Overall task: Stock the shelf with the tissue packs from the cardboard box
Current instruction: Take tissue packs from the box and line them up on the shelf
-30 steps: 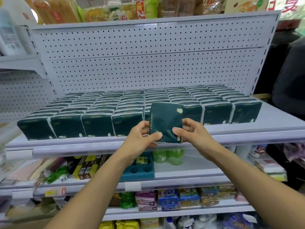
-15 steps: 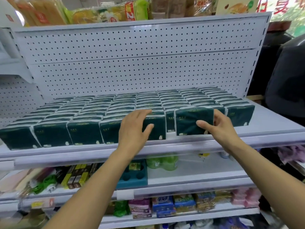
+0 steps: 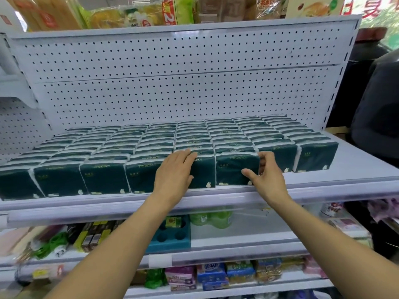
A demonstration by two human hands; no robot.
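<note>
Fingers of the right hand [image 3: 266, 180] curl round a dark green tissue pack [image 3: 236, 168], thumb on its front, at four o'clock on the shelf [image 3: 356, 169]. At its nine o'clock, the left hand [image 3: 173, 173] lies flat with straight fingers over the neighbouring front-row pack [image 3: 205, 173].

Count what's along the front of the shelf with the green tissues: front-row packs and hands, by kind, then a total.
Dark green plastic-wrapped tissue packs, front row: 8
Bare hands: 2, the left hand flat on one pack, the right hand pinching the next
Total: 10
</note>
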